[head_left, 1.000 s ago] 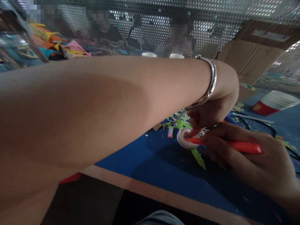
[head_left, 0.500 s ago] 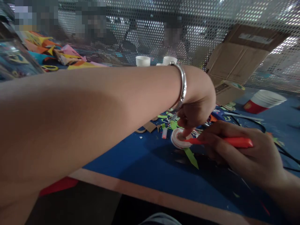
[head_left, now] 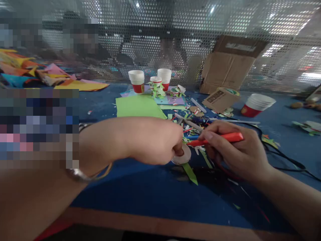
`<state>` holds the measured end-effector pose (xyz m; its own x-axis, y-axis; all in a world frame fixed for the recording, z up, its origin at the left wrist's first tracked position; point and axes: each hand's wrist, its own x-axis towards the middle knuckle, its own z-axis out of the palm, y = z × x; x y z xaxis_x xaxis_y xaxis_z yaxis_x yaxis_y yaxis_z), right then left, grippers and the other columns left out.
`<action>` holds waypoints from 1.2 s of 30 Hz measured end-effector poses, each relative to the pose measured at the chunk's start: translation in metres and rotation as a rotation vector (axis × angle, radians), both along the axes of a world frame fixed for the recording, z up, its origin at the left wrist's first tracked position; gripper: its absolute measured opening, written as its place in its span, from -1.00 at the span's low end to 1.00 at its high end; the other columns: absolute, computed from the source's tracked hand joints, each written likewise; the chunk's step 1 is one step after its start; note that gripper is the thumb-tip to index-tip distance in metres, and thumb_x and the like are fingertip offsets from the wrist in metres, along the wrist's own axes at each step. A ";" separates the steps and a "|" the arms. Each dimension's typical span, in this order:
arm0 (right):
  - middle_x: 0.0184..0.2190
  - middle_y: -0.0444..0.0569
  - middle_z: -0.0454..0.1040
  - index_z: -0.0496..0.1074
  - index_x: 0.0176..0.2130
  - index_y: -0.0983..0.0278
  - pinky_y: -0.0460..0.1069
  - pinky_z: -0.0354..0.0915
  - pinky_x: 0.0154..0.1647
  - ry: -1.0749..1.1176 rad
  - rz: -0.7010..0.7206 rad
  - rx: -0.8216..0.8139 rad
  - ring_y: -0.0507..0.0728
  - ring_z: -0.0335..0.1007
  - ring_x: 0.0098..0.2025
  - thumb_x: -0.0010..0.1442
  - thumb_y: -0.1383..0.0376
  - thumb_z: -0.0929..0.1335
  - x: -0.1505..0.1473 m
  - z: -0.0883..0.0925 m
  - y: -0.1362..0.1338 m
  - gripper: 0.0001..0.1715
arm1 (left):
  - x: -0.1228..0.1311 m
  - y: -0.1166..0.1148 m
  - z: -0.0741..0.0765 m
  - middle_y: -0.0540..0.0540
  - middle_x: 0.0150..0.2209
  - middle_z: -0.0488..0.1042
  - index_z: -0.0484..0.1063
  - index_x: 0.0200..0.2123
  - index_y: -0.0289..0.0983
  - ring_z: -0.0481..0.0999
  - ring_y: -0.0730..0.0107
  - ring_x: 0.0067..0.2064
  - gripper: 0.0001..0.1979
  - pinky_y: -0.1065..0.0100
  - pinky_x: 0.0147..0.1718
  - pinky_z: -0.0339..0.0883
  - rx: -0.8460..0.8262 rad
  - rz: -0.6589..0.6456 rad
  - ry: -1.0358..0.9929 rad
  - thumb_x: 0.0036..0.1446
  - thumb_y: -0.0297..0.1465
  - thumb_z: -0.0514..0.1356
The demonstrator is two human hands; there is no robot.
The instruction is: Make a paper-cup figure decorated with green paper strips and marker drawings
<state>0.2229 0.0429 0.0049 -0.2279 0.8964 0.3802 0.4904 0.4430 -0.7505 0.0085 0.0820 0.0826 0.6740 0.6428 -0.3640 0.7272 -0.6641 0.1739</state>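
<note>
My left hand (head_left: 164, 142) reaches in from the left with fingers curled down. Its fingertips press into a round white cut-down paper cup (head_left: 185, 154) low on the blue table. A pointed green paper strip (head_left: 190, 174) sticks out from the cup's near side. My right hand (head_left: 233, 152) is closed around a red marker (head_left: 229, 137), whose tip points left at the cup's upper rim. Whether the tip touches the rim, I cannot tell. My left fingertips are partly hidden behind the knuckles.
Paper scraps and glue sticks (head_left: 198, 105) litter the table beyond my hands. Behind lie a green sheet (head_left: 137, 105), stacked paper cups (head_left: 136, 80) and small green paper figures (head_left: 157, 88). At right stand another cup stack (head_left: 258, 103), cardboard (head_left: 228, 67) and a black cord (head_left: 288, 160).
The view has shifted, showing more of the table's back. My left forearm sits lower and its wrist has turned, uncovering the green sheet and cups. Both hands keep their holds.
</note>
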 end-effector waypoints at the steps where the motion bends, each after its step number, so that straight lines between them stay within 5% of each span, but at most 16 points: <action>1: -0.61 -0.20 0.43 0.50 -0.35 0.23 -0.08 0.20 -0.59 0.021 0.014 -0.030 0.00 0.29 -0.63 0.40 0.17 0.32 -0.002 -0.001 0.002 -0.69 | -0.002 -0.001 -0.004 -0.03 -0.59 0.49 0.64 -0.40 -0.21 0.27 0.44 -0.62 -0.78 0.36 -0.55 0.01 -0.010 -0.008 0.034 0.05 -0.49 0.17; 9: -0.59 -0.20 0.41 0.46 -0.37 0.26 -0.11 0.20 -0.60 0.058 0.128 -0.106 -0.04 0.25 -0.63 0.36 0.23 0.31 -0.016 0.004 0.009 -0.72 | -0.002 -0.013 -0.030 0.05 -0.65 0.37 0.60 -0.15 0.01 -0.04 0.45 -0.68 -0.61 0.28 -0.52 -0.04 0.099 -0.125 0.142 -0.06 -0.45 0.21; 19: -0.56 -0.19 0.42 0.47 -0.39 0.27 -0.11 0.23 -0.55 0.020 0.138 -0.114 -0.04 0.28 -0.59 0.37 0.23 0.31 -0.015 0.001 0.013 -0.70 | -0.003 -0.013 -0.041 0.03 -0.52 0.55 0.53 0.02 0.03 0.36 0.28 -0.57 -0.51 0.28 -0.44 0.11 0.105 -0.097 0.147 -0.05 -0.38 0.25; 24: -0.56 -0.18 0.43 0.46 -0.39 0.27 -0.11 0.23 -0.55 0.031 0.148 -0.136 -0.05 0.28 -0.60 0.39 0.23 0.31 -0.015 0.001 0.014 -0.68 | 0.000 -0.020 -0.033 0.07 -0.59 0.50 0.55 -0.02 -0.02 0.38 0.30 -0.60 -0.55 0.32 -0.45 0.17 0.144 -0.072 0.172 -0.03 -0.44 0.25; 29: -0.57 -0.20 0.43 0.43 -0.42 0.27 -0.11 0.25 -0.53 0.032 0.159 -0.128 -0.06 0.28 -0.61 0.39 0.26 0.31 -0.015 0.002 0.014 -0.67 | 0.006 -0.025 -0.023 0.06 -0.56 0.53 0.55 -0.02 -0.02 0.32 0.32 -0.66 -0.49 0.32 -0.59 -0.02 0.176 -0.115 0.230 -0.07 -0.53 0.25; 36: -0.59 -0.21 0.44 0.48 -0.38 0.26 -0.11 0.24 -0.59 0.110 0.061 -0.049 -0.07 0.31 -0.64 0.40 0.25 0.33 -0.008 0.004 0.008 -0.69 | 0.003 -0.023 -0.030 -0.05 -0.54 0.54 0.60 -0.36 -0.14 0.39 0.31 -0.59 -0.73 0.29 -0.55 0.04 0.219 -0.050 0.078 0.20 -0.47 0.09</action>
<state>0.2152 0.0504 0.0088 -0.2423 0.9000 0.3622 0.3769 0.4314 -0.8197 0.0111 0.0592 0.0524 0.6823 0.6787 -0.2717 0.6980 -0.7153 -0.0341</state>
